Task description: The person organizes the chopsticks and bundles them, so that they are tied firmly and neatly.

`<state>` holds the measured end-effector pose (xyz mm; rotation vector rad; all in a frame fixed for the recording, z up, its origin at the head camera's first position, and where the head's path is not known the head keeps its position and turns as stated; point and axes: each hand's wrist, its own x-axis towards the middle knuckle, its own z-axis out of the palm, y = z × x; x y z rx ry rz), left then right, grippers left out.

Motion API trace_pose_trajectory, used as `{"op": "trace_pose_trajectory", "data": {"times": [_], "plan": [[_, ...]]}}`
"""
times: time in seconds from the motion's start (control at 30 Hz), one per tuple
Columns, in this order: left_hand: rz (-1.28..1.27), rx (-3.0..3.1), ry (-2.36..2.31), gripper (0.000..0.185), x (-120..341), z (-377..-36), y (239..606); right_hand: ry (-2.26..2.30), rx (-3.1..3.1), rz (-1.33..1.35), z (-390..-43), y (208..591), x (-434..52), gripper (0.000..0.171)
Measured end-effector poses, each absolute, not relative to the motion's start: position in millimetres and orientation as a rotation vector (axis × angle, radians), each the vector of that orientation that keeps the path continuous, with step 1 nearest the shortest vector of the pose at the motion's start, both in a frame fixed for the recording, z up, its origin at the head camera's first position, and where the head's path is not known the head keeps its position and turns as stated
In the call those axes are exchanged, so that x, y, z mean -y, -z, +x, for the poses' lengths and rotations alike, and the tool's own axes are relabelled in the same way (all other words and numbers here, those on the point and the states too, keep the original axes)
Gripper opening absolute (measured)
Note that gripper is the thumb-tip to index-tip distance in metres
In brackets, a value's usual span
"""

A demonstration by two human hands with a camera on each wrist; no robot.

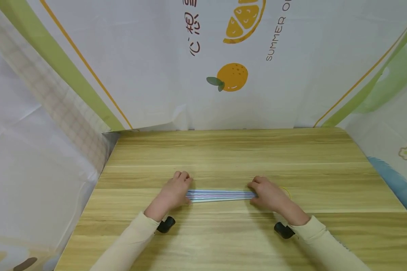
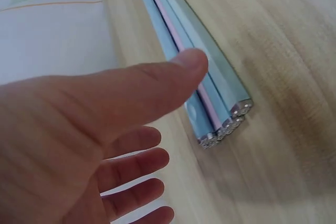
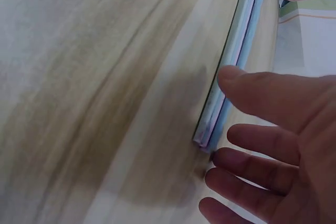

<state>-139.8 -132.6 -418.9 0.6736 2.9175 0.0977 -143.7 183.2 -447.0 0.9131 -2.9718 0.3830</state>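
Observation:
A flat bundle of several long, slim sticks (image 1: 220,195) in pale blue, pink and pale green lies across the wooden table. My left hand (image 1: 174,191) is at the bundle's left end and my right hand (image 1: 266,194) at its right end. In the left wrist view, my left thumb (image 2: 178,72) passes over the sticks (image 2: 226,82), whose ends look silvery and crinkled; the other fingers are spread beside them. In the right wrist view, my right thumb (image 3: 247,85) overlaps the sticks (image 3: 212,114) near their tips, its other fingers apart and loosely straight.
A thin yellow loop (image 1: 286,192) lies just right of my right hand. Black devices (image 1: 166,224) are worn at both wrists. The wooden table (image 1: 224,158) meets a white printed cloth (image 1: 196,105) at its far edge, with more cloth hanging at both sides.

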Motion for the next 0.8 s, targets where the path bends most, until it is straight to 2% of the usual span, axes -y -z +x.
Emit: {"op": "trace_pose_trajectory", "data": {"times": [0.43, 0.67, 0.8], "plan": [[0.688, -2.898, -0.068, 0.044, 131, -140, 428, -0.24, 2.846, 0.977, -142, 454, -176, 0.027], [0.716, -2.901, -0.114, 0.034, 132, -141, 432, -0.238, 2.839, 0.966, -142, 455, -172, 0.028], [0.711, -2.877, -0.146, 0.035, 132, -141, 434, -0.258, 2.844, 0.968, -142, 455, -172, 0.03]]}}
